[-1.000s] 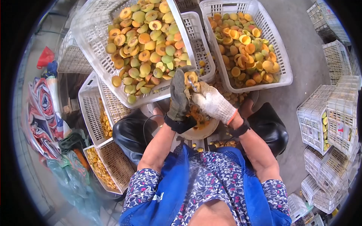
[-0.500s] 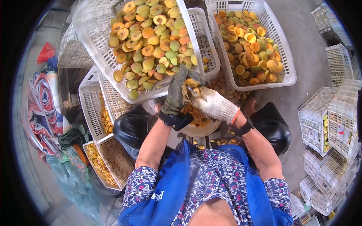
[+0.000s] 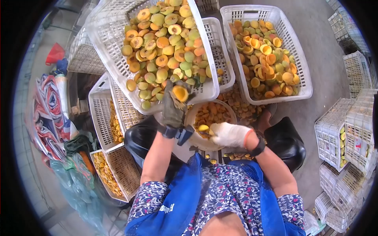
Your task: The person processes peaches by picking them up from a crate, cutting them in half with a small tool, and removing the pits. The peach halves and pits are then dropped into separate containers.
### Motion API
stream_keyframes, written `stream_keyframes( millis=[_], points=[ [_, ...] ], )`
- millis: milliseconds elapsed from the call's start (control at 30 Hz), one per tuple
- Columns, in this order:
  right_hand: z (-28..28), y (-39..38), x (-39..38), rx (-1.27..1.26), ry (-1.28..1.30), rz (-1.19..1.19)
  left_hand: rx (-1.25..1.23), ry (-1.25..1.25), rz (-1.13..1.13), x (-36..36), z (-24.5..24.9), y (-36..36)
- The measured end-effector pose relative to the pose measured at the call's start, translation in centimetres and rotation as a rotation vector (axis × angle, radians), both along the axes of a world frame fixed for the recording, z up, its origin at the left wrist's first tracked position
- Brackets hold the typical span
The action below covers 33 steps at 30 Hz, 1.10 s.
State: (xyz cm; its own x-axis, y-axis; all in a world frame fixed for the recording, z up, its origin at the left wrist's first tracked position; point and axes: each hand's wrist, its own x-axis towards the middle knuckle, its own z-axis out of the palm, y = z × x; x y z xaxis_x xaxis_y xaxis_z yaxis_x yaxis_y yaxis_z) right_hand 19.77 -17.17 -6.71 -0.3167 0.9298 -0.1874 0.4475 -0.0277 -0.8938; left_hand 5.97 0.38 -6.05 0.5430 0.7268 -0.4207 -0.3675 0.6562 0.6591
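Observation:
My left hand (image 3: pixel 173 104), in a dark grey-green glove, holds a hollowed yellow peach half (image 3: pixel 180 94), its cut side up. It is at the near edge of a white crate (image 3: pixel 214 88) heaped with peach halves (image 3: pixel 161 51), many with their pits in. My right hand (image 3: pixel 230 135), in a white knit glove, is closed around a small tool at the near rim of a round tub (image 3: pixel 190 118). A yellow piece (image 3: pixel 203 128) shows at the tool's tip, and the fingers hide most of the tool. Orange-brown pits and scraps (image 3: pixel 212 114) lie in the tub.
A second white crate (image 3: pixel 303 94) at the right holds pitted peach halves. Crates with yellow pieces (image 3: pixel 106 173) stand at my left, near plastic sheeting (image 3: pixel 75 188). Stacked crates (image 3: pixel 328 126) line the right side. Pits (image 3: pixel 244 102) lie on the floor beyond the tub.
My hands have parted. The right hand has drawn back down to the tub with the tool, while the left hand keeps the peach half, now showing its hollow. The view has shifted slightly.

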Motion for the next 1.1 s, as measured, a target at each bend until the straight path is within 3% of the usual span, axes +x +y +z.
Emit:
stream_keyframes(
  millis=[33, 67, 100, 167, 200, 233, 267, 300, 367, 400, 467, 533, 567, 600, 633, 667, 733, 767, 867, 900, 967, 1100],
  points=[
    [0.0, -0.5, -0.7, -0.159, -0.172, 0.006, 0.002, 0.005, -0.003, -0.2, 0.2, 0.9],
    [0.2, -0.4, -1.1, -0.317, -0.345, 0.007, 0.040, -0.325, -0.202, 0.8, 2.0, 1.9],
    [2.0, -0.2, -0.9, -0.363, -0.282, -0.058, 0.063, -0.656, -0.403, 1.7, 3.1, 2.9],
    [0.3, 0.2, -1.1, -0.271, -0.208, -0.024, 0.735, 0.191, -0.122, 4.0, 2.9, 5.4],
    [-0.6, 0.6, -0.7, -0.157, -0.142, 0.019, 1.004, 0.514, -0.143, 6.3, 6.2, 5.6],
    [-1.1, 0.9, -0.2, -0.064, -0.139, 0.090, 1.331, 0.959, -0.181, 6.4, 1.4, 9.9],
    [-0.5, 0.9, -0.1, -0.099, 0.059, -0.092, 1.643, 1.423, -0.210, 5.9, -3.5, 13.9],
    [-1.0, 1.0, -0.1, -0.069, 0.075, -0.098, 1.655, 1.405, -0.211, 6.1, -4.0, 14.0],
    [-1.7, 1.0, -0.1, -0.042, 0.090, -0.105, 1.480, 1.606, -0.449, 5.7, -4.5, 13.5],
    [-1.7, 1.1, -0.1, -0.033, 0.153, -0.105, 1.480, 1.606, -0.449, 5.7, -5.5, 13.5],
    [-1.8, 1.2, -0.7, -0.020, 0.215, -0.091, 1.512, 1.443, -0.207, 5.8, -7.0, 12.8],
    [-2.3, 0.8, -1.4, -0.345, -0.417, 0.006, 1.453, 1.424, -0.198, 5.9, -5.1, 11.1],
    [-2.9, 0.2, -0.9, -0.338, -0.525, -0.015, 1.347, 1.290, -0.192, 5.7, -3.9, 10.5],
    [-1.5, 0.7, 0.4, -0.381, -0.451, 0.010, 1.241, 1.155, -0.188, 5.5, -3.3, 10.4],
    [-1.3, 1.2, 1.2, -0.239, -0.321, 0.005, 1.013, 0.854, -0.229, 4.4, -4.3, 11.1],
    [-1.1, 1.6, 1.7, -0.102, -0.187, 0.008, 1.004, 0.862, -0.216, 4.0, -3.2, 10.2],
    [0.3, 2.3, 2.2, 0.101, 0.074, -0.240, 0.529, 0.505, -0.380, 3.4, 1.9, 6.4],
    [1.0, 2.7, 2.0, 0.197, 0.096, -0.349, 0.473, 0.456, -0.401, 3.4, 3.6, 4.9],
    [0.1, 3.2, 2.1, 0.659, -0.396, -0.432, 0.456, 0.316, -0.480, 2.7, 3.6, 3.0],
    [0.1, 3.0, 2.2, 0.654, -0.396, -0.429, 0.436, 0.285, -0.557, 2.2, 3.4, 2.9],
    [0.7, 2.8, 2.4, 0.799, -0.720, -0.413, 0.493, 0.288, -0.593, 2.0, 3.7, 2.0],
    [0.8, 2.8, 2.3, 0.839, -0.847, -0.426, 0.505, 0.186, -0.613, 2.2, 5.0, 0.5]
  ],
)
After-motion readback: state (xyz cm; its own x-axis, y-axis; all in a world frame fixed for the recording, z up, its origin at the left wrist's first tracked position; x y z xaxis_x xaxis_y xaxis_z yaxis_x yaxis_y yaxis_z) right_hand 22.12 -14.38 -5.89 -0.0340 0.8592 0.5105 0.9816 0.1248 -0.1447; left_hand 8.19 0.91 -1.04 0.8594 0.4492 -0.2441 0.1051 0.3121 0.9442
